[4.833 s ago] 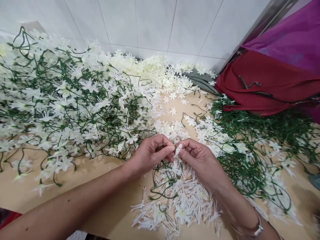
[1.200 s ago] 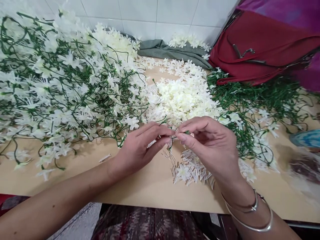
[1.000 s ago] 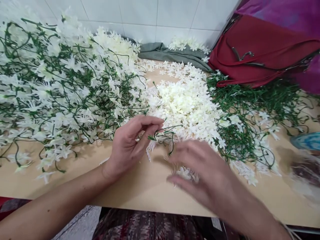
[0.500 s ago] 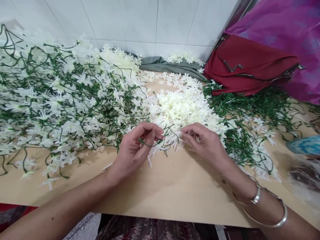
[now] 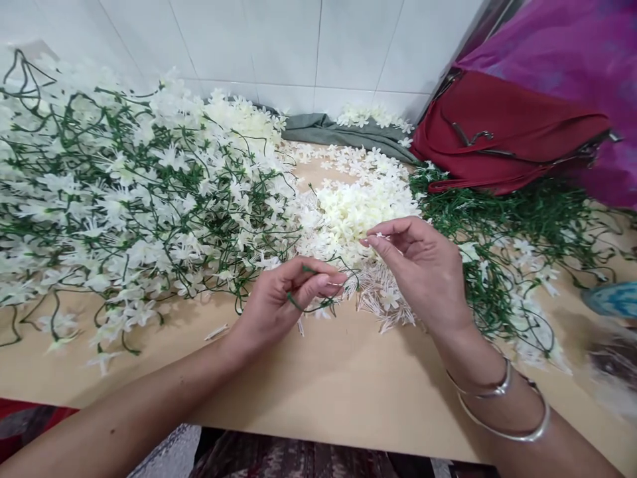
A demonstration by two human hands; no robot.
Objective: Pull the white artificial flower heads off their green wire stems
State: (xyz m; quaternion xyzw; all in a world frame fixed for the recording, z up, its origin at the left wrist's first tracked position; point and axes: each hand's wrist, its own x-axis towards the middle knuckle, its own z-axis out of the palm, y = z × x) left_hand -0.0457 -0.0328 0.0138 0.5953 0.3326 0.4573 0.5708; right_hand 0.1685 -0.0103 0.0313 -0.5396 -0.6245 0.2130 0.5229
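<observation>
My left hand (image 5: 283, 295) is closed in a pinch on a thin green artificial flower stem (image 5: 313, 307), whose branched tips stick out past the fingers. Thumb and forefinger of my right hand (image 5: 423, 272) are pinched over the pile of loose white flower heads (image 5: 348, 206); a small white bit, looking like a flower piece, shows at the fingertips. Under and between the hands lies a heap of thin white stamens (image 5: 385, 295). To the left spreads a big mass of white artificial flowers on green stems (image 5: 149, 199).
Bare green stems (image 5: 517, 212) lie at the right beside a red bag (image 5: 507, 133) and a purple plastic bag (image 5: 562, 46). A grey-green cloth (image 5: 343, 133) runs along the tiled wall (image 5: 283, 46). A blue patterned object (image 5: 612, 299) sits at the table's (image 5: 318, 385) right side.
My right hand has risen from the stamens to the flower-head pile, fingertips pinched there. My left hand has shifted slightly right and down, still holding the stem.
</observation>
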